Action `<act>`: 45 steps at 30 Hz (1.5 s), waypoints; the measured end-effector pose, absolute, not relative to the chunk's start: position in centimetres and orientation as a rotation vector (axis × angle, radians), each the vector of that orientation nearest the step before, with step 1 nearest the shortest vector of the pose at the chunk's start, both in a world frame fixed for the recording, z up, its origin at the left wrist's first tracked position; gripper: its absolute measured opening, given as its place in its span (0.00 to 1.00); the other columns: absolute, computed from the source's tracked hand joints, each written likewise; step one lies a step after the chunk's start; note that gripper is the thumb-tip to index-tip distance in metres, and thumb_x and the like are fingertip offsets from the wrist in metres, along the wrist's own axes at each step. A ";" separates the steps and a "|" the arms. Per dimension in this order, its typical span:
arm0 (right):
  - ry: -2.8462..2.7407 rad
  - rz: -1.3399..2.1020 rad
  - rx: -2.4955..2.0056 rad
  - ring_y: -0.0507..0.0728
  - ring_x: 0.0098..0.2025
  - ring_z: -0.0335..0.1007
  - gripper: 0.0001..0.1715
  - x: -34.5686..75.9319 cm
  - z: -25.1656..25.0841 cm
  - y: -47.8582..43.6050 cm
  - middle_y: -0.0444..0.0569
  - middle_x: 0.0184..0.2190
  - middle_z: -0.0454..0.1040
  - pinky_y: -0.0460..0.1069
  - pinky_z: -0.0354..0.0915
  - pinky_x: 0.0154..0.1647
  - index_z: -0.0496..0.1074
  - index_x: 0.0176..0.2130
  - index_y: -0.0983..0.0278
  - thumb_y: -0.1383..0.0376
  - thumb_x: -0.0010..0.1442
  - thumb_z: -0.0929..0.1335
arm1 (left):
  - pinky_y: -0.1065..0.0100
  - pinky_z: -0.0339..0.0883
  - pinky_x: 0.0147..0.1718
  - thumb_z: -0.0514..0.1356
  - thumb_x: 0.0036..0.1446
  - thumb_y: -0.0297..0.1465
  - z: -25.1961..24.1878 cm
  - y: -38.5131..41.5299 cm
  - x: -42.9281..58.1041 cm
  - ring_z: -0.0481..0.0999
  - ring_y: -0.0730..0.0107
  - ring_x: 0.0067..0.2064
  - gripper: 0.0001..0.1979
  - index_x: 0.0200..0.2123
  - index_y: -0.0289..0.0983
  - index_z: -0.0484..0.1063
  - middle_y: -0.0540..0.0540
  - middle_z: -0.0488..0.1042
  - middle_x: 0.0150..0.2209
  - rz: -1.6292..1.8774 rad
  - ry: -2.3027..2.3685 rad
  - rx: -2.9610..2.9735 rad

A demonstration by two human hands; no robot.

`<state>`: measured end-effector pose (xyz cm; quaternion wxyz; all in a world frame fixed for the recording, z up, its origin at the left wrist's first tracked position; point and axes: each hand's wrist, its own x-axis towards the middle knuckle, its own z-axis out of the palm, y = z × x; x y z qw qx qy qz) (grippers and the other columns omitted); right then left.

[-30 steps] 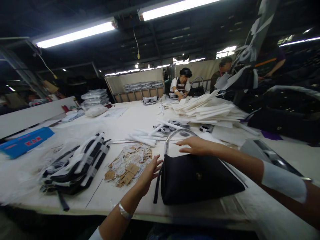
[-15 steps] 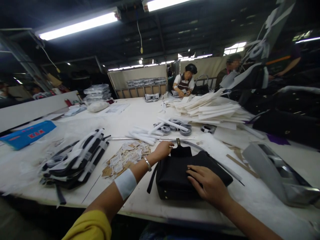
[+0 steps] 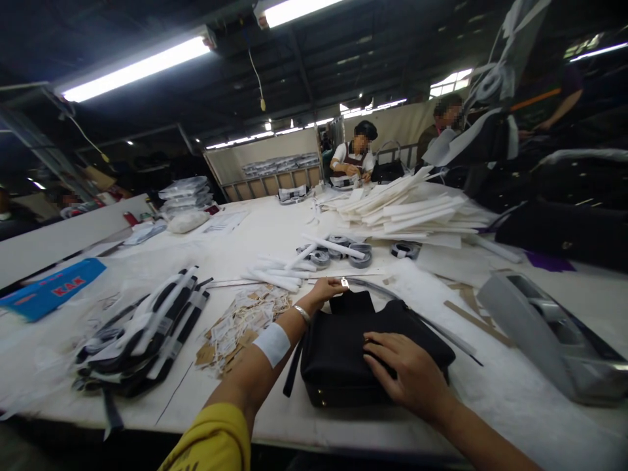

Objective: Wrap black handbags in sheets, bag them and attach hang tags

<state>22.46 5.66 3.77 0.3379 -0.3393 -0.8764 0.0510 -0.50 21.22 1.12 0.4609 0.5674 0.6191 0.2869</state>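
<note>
A black handbag point(image 3: 343, 347) lies on the white table point(image 3: 490, 392) in front of me. My right hand point(image 3: 409, 373) rests flat on top of the bag, fingers spread, pressing it down. My left hand point(image 3: 326, 289) reaches past the bag's far edge and pinches the metal buckle point(image 3: 345, 282) at the end of the bag's strap. A silver bracelet and a white patch show on my left forearm. The grey strap point(image 3: 407, 307) runs off to the right behind the bag.
A heap of paper tags point(image 3: 240, 320) lies left of the bag, wrapped black-and-white straps point(image 3: 147, 320) further left. White rolls point(image 3: 279, 271), tape reels point(image 3: 358, 255), stacked white sheets point(image 3: 412, 212) and a grey tape dispenser point(image 3: 549, 333) surround them. Two people work at the far end.
My left hand went from beside the bag to its far edge and took the strap buckle. My right hand came back from the strap onto the top of the bag.
</note>
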 end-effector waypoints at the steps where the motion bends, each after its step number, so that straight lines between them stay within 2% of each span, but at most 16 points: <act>1: -2.281 0.135 -0.886 0.64 0.47 0.77 0.12 22.5 3.7 5.7 0.53 0.46 0.80 0.60 0.73 0.49 0.79 0.44 0.60 0.65 0.64 0.66 | 0.55 0.74 0.46 0.61 0.65 0.36 1.1 21.1 -0.5 0.76 0.61 0.48 0.16 0.52 0.35 0.70 0.42 0.73 0.51 0.724 1.511 1.383; 11: -2.288 0.150 -0.904 0.63 0.47 0.77 0.12 22.4 3.8 5.5 0.53 0.46 0.80 0.59 0.73 0.49 0.79 0.43 0.60 0.65 0.64 0.66 | 0.57 0.75 0.43 0.60 0.66 0.37 2.2 20.4 0.2 0.77 0.63 0.45 0.15 0.51 0.34 0.70 0.42 0.74 0.49 0.842 1.450 1.417; 16: -2.211 0.323 -0.938 0.64 0.49 0.77 0.13 22.1 4.0 6.1 0.52 0.47 0.80 0.61 0.72 0.51 0.80 0.43 0.59 0.64 0.64 0.66 | 0.61 0.75 0.40 0.61 0.65 0.36 3.4 19.3 0.6 0.77 0.66 0.41 0.12 0.47 0.34 0.72 0.45 0.75 0.44 0.928 1.494 1.608; 19: -2.036 0.571 -0.991 0.65 0.52 0.75 0.13 21.6 4.7 6.6 0.52 0.49 0.79 0.62 0.69 0.57 0.80 0.45 0.59 0.61 0.64 0.67 | 0.63 0.74 0.38 0.63 0.63 0.33 5.1 17.9 1.0 0.77 0.69 0.36 0.08 0.40 0.33 0.73 0.48 0.75 0.37 1.064 1.504 1.758; 21: -1.844 0.859 -1.033 0.65 0.54 0.74 0.17 21.0 5.5 6.9 0.52 0.51 0.78 0.62 0.67 0.59 0.78 0.50 0.59 0.58 0.63 0.69 | 0.65 0.73 0.38 0.64 0.60 0.29 6.8 16.6 1.3 0.76 0.70 0.34 0.04 0.36 0.34 0.73 0.50 0.75 0.33 1.177 1.479 1.856; 22: -1.717 1.037 -1.040 0.65 0.54 0.74 0.21 20.6 6.0 7.0 0.53 0.52 0.77 0.62 0.67 0.59 0.76 0.53 0.59 0.56 0.62 0.69 | 0.66 0.73 0.38 0.64 0.58 0.26 7.7 15.8 1.4 0.76 0.71 0.34 0.02 0.35 0.34 0.73 0.51 0.75 0.32 1.234 1.458 1.906; 25: -1.276 1.511 -0.966 0.63 0.53 0.75 0.29 19.7 7.5 6.8 0.54 0.54 0.76 0.60 0.69 0.57 0.72 0.58 0.60 0.52 0.60 0.71 | 0.67 0.71 0.41 0.63 0.56 0.23 10.0 13.0 1.7 0.76 0.70 0.36 0.05 0.36 0.37 0.74 0.50 0.77 0.35 1.386 1.387 2.059; 29: -0.871 1.837 -0.721 0.60 0.53 0.73 0.23 19.1 9.0 5.6 0.53 0.51 0.78 0.56 0.67 0.59 0.76 0.51 0.62 0.53 0.62 0.71 | 0.65 0.70 0.45 0.63 0.56 0.23 11.0 8.1 1.9 0.76 0.67 0.41 0.06 0.36 0.39 0.74 0.49 0.78 0.37 1.458 1.259 2.270; 32: -0.691 2.025 -0.638 0.56 0.45 0.76 0.18 19.1 9.4 4.3 0.51 0.41 0.80 0.51 0.70 0.51 0.79 0.40 0.65 0.52 0.62 0.71 | 0.66 0.71 0.44 0.63 0.58 0.24 10.2 4.6 2.3 0.77 0.67 0.42 0.06 0.38 0.39 0.74 0.48 0.80 0.38 1.470 1.107 2.406; 35: -0.620 2.118 -0.676 0.52 0.35 0.73 0.17 19.2 9.5 3.2 0.47 0.31 0.77 0.47 0.71 0.41 0.78 0.32 0.66 0.54 0.59 0.74 | 0.65 0.74 0.43 0.61 0.63 0.25 9.5 2.2 2.7 0.78 0.67 0.42 0.05 0.41 0.38 0.74 0.46 0.81 0.40 1.526 0.953 2.541; 38: -0.644 2.116 -0.718 0.49 0.31 0.70 0.15 19.2 9.8 2.5 0.44 0.28 0.75 0.45 0.69 0.36 0.77 0.30 0.67 0.57 0.55 0.77 | 0.65 0.75 0.44 0.60 0.64 0.24 9.5 0.8 2.6 0.79 0.67 0.43 0.06 0.44 0.36 0.73 0.44 0.81 0.41 1.521 0.905 2.578; 45: -0.652 2.101 -0.717 0.49 0.30 0.70 0.16 18.8 10.7 1.9 0.45 0.27 0.76 0.44 0.70 0.36 0.78 0.29 0.67 0.56 0.53 0.78 | 0.63 0.74 0.51 0.63 0.63 0.23 11.0 -0.6 1.5 0.77 0.66 0.50 0.14 0.51 0.36 0.72 0.42 0.79 0.47 1.447 0.880 2.565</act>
